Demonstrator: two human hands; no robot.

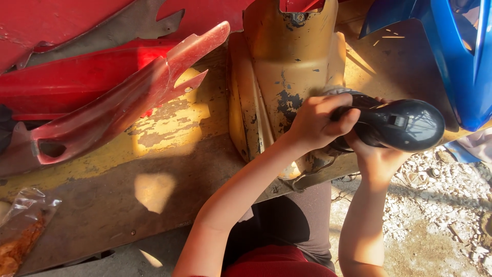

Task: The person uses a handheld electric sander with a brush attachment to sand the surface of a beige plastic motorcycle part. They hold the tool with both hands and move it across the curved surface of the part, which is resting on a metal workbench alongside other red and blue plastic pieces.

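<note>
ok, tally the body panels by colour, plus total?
Red panels: 2 that I can separate; more red along the top edge may be others
Gold panel: 1
Blue panel: 1
Total: 4

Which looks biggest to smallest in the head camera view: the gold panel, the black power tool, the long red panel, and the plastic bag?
1. Long red panel, stretching across the left half.
2. Gold panel, partly hidden by both hands.
3. Black power tool, held by the left hand and right hand.
4. Plastic bag, cut off by the frame edge, so its rank below the tool is unsure.
</note>
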